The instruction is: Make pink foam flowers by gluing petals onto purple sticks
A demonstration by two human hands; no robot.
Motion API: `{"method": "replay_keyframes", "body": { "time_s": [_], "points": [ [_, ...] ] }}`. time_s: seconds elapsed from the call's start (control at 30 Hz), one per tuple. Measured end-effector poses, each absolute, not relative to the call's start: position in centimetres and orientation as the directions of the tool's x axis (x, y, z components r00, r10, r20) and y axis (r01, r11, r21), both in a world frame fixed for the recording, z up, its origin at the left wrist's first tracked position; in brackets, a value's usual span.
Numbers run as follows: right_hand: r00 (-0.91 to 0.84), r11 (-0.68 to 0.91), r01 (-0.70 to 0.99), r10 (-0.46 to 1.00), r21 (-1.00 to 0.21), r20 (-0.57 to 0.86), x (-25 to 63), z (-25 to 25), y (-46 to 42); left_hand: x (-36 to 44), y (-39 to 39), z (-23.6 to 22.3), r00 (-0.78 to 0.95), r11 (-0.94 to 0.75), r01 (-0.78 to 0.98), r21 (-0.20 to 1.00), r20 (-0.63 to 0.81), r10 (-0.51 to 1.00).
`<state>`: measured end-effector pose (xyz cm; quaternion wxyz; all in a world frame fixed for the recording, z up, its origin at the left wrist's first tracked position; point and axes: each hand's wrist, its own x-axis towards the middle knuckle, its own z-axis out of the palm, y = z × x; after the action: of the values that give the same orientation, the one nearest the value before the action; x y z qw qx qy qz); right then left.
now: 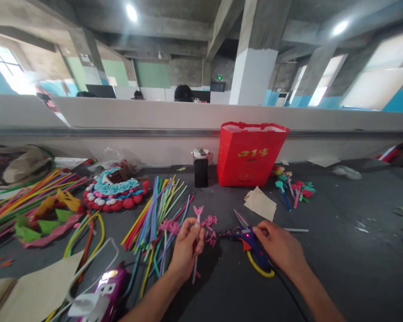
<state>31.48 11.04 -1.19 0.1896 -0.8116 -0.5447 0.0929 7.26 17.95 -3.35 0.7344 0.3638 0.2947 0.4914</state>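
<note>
My left hand (187,246) pinches a pale pink stem with a small pink paper flower (198,211) at its top, held upright. Loose pink paper petals (211,230) lie just right of it, and more pink pieces (169,226) lie to its left. My right hand (282,246) is closed at the back of a blue glue gun (260,251) with an orange trigger and a lit red light; its nozzle points left. A clear glue stick (296,230) shows beyond the hand. Scissors with a yellow handle (260,267) lie partly hidden under the glue gun.
Colourful pipe cleaners (159,210) lie left of my hands. A purple power strip (109,290) sits front left. Behind stand a red bag (251,156) and a black-and-white bottle (201,170). Brown paper (260,203) and finished flowers (297,188) lie at right.
</note>
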Motion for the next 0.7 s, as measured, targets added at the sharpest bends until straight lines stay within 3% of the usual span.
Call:
{"method": "replay_keyframes", "body": {
  "time_s": [0.1, 0.23, 0.37, 0.47, 0.6, 0.7],
  "points": [
    [0.365, -0.342, 0.846, 0.931, -0.408, -0.023, 31.3, -3.4, 10.2, 7.2, 18.1, -3.9, 0.347, 0.262, -0.529, 0.807, -0.076, 0.935],
    [0.327, -0.294, 0.868, 0.945, -0.399, 0.017, 30.8, -5.5, 10.0, 7.1, 18.1, -4.2, 0.361, 0.26, -0.544, 0.798, -0.057, 0.931],
    [0.358, -0.315, 0.781, 0.933, -0.539, -0.028, 31.4, -5.7, 10.5, 7.0, 18.1, -3.7, 0.332, 0.243, -0.558, 0.794, -0.055, 0.942],
    [0.401, -0.302, 0.628, 0.915, -0.718, -0.034, 32.3, -5.7, 10.7, 6.9, 18.0, -3.2, 0.321, 0.25, -0.571, 0.782, -0.068, 0.945],
    [0.432, -0.3, 0.458, 0.898, -0.837, -0.085, 33.0, -5.6, 10.5, 7.0, 17.8, -3.0, 0.348, 0.257, -0.573, 0.778, -0.053, 0.936],
    [0.394, -0.275, 0.033, 0.887, -0.961, -0.24, 32.5, -5.1, 10.1, 7.0, 17.6, -2.7, 0.354, 0.242, -0.575, 0.782, -0.029, 0.935]
  ]
}}
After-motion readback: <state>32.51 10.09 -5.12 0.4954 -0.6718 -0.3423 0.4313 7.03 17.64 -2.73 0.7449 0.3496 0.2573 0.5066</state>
